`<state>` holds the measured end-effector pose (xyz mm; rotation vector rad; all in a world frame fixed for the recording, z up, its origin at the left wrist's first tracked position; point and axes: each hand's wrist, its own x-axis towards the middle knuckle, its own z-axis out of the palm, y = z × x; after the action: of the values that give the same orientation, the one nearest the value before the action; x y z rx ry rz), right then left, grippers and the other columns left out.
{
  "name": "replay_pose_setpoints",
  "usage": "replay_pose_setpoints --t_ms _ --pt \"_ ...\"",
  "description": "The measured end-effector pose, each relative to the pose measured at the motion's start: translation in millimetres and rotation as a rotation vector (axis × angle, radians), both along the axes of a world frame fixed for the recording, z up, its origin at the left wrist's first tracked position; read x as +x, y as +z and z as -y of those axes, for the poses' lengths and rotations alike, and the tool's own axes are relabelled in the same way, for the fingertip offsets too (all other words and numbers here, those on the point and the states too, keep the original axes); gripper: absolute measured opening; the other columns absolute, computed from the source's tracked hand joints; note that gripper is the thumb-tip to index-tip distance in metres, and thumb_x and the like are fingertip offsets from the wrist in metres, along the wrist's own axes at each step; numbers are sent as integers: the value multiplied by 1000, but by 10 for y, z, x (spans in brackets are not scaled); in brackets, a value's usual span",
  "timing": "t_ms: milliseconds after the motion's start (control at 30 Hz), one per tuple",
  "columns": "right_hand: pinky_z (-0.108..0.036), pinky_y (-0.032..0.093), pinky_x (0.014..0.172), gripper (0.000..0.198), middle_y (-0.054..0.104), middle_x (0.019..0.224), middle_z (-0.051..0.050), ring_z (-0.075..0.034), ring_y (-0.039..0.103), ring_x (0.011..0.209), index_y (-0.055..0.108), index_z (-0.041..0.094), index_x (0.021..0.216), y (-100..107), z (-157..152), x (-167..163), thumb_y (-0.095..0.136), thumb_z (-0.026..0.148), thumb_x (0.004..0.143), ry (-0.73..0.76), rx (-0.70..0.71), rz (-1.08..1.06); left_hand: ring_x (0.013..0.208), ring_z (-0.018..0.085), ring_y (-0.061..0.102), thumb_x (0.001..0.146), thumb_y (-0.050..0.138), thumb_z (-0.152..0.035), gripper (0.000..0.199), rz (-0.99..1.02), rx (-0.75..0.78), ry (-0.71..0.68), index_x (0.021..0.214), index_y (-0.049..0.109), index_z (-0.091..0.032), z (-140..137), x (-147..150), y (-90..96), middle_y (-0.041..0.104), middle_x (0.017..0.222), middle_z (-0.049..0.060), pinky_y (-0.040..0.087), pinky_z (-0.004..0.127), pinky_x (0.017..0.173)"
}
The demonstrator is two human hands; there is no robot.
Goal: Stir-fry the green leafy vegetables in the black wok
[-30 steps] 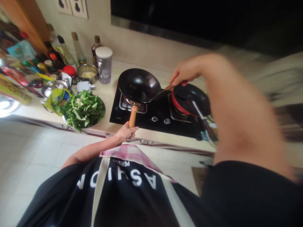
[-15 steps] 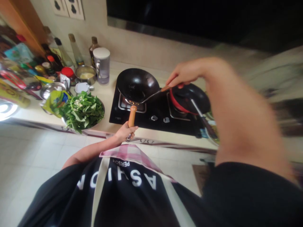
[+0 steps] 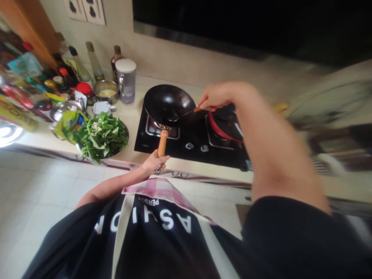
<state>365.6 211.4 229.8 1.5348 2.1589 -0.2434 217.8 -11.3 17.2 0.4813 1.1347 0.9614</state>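
A black wok [image 3: 170, 102] sits on the left burner of a black gas hob [image 3: 192, 141]. My left hand [image 3: 154, 162] grips the end of the wok's wooden handle [image 3: 162, 142]. My right hand [image 3: 216, 96] holds the wooden handle of a metal spatula [image 3: 186, 113], whose blade reaches into the wok from the right. The wok looks empty. My right forearm crosses over the right burner, where a red and black pan [image 3: 225, 124] stands, partly hidden.
A metal bowl of green leaves [image 3: 100, 135] sits left of the hob. Behind it are a grey lidded jug [image 3: 126, 80], a small steel bowl [image 3: 106, 91], several bottles and jars [image 3: 69, 66] and a yellow packet [image 3: 69, 122]. The counter edge runs along the front.
My right hand has moved left with the spatula, bringing its blade further into the wok. My forearm now covers more of the red pan. My left hand has stayed on the handle.
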Motion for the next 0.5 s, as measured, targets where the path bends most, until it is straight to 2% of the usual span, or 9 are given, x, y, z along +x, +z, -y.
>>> replay_pose_setpoints --t_ms 100,200,267,333,400,500 --pt "-28 51 73 31 77 96 -10 -15 72 82 81 23 119 -3 52 -18 64 39 98 16 -28 -66 38 6 43 78 87 -31 50 -4 -11 8 92 40 -23 1 -4 -8 48 58 -11 29 17 36" --pt "-29 53 77 31 77 99 -10 -17 72 86 79 19 122 -164 178 -189 62 31 99 2 96 -105 38 6 43 77 87 -31 50 13 9 -2 92 40 -23 5 -21 1 49 58 -11 28 17 36" --pt "-31 54 82 27 77 98 -12 -19 72 91 80 13 115 -205 251 -289 64 25 96 8 191 -66 38 6 43 76 87 -32 50 20 28 -8 92 41 -23 5 -35 11 48 57 -11 28 17 36" --pt "-32 54 85 20 76 93 -12 -20 72 91 80 7 104 -121 307 -321 69 18 91 16 204 -29 38 6 43 73 88 -33 52 8 34 -5 93 42 -23 -3 -50 18 47 57 -11 28 17 36" --pt "-32 55 86 16 76 87 -9 -19 73 87 80 5 97 44 368 -297 72 16 88 9 144 -37 38 5 42 69 91 -36 55 -14 28 0 93 43 -22 -19 -66 19 48 58 -11 27 17 37" --pt "-31 56 87 21 76 90 -8 -18 74 88 78 4 100 215 478 -271 71 20 89 29 54 -107 39 4 43 62 94 -38 60 -26 34 1 94 45 -22 -54 -87 23 50 59 -11 27 16 38"
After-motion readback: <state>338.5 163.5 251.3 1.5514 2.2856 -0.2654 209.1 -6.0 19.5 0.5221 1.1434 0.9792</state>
